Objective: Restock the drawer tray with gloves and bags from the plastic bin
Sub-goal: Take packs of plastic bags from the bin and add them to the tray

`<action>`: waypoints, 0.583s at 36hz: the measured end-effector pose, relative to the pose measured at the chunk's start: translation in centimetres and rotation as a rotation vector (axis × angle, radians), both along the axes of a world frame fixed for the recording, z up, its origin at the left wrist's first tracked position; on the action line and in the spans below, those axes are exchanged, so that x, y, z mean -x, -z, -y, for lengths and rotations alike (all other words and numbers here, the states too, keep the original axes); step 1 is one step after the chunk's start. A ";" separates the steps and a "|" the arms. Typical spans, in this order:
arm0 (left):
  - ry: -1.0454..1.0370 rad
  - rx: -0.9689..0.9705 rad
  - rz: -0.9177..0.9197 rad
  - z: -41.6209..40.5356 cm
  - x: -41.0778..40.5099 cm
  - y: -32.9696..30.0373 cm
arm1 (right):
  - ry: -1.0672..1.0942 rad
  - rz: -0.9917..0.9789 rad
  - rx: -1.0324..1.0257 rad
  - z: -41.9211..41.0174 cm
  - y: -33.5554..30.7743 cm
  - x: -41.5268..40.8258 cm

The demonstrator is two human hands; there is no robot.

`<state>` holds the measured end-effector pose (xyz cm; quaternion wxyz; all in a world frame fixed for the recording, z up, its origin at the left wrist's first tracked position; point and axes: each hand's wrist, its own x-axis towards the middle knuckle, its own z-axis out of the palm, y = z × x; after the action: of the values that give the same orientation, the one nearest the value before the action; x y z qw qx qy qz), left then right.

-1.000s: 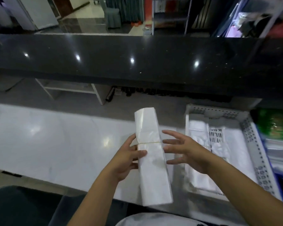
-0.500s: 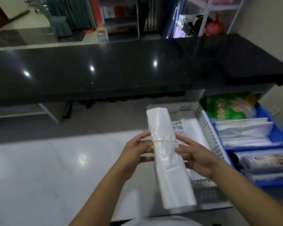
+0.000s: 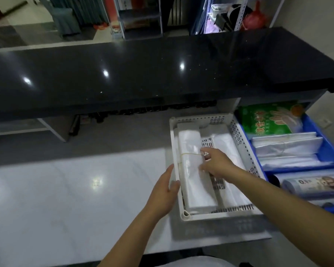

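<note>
A long bundle of white plastic bags (image 3: 196,187), tied with a yellow rubber band, lies along the left side of the white perforated tray (image 3: 199,118). My right hand (image 3: 218,162) rests on the bundle beside the band with its fingers spread. My left hand (image 3: 163,193) is open and touches the outside of the tray's left rim. More white bags (image 3: 226,143) lie in the right half of the tray. To the right of it, a blue bin (image 3: 328,149) holds a green glove pack (image 3: 268,120), folded clear bags (image 3: 287,147) and printed rolls (image 3: 312,185).
The tray sits on a glossy white worktop (image 3: 66,189) that stretches to the left. A raised black counter (image 3: 143,78) runs across behind the tray and overhangs it. Shelving with goods stands beyond the counter.
Both hands held the bundle in the air over the worktop; it has since moved right and down into the white tray. The left hand has let go and sits at the rim.
</note>
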<state>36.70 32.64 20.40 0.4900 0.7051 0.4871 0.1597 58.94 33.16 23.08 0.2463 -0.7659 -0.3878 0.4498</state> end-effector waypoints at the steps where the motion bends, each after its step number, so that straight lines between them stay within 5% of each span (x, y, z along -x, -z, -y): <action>1: 0.015 -0.015 -0.003 0.0 0.1 0.1 | -0.026 0.036 -0.014 0.0 0.2 0.3; 12: 0.084 -0.248 -0.247 0.1 0.6 1.2 | -0.212 0.200 -0.049 1.8 0.8 0.4; 21: 0.100 -0.369 -0.477 0.2 0.7 1.6 | -0.613 0.609 -0.075 -0.3 0.6 1.3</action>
<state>36.02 32.49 18.77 0.2326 0.8229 0.5159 0.0514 57.68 33.42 22.49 0.0033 -0.7035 -0.6684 0.2415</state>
